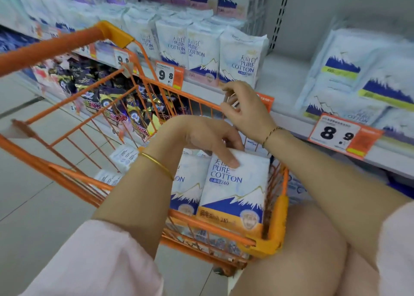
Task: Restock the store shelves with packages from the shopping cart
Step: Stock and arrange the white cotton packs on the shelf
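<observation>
a white pure cotton package (235,190), marked 240, with a blue mountain and an orange band, stands upright in the near right corner of the orange shopping cart (277,217). the left hand (208,139) grips its top edge. a second package (188,190) stands touching its left side. similar packs (201,51) stand upright along the shelf (280,78) front edge.

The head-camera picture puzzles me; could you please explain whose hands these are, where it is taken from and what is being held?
There is no machine here. A person wears one wide-angle camera on the head, looking forward and down, so the two arms are their own. The left hand has its grip on the top of a white Pure Cotton package, which stands upright in the orange shopping cart beside a second package. The right hand hangs above the cart's far edge, fingers loosely curled, seemingly empty. Behind it the shelf carries matching packages and price tags.
</observation>
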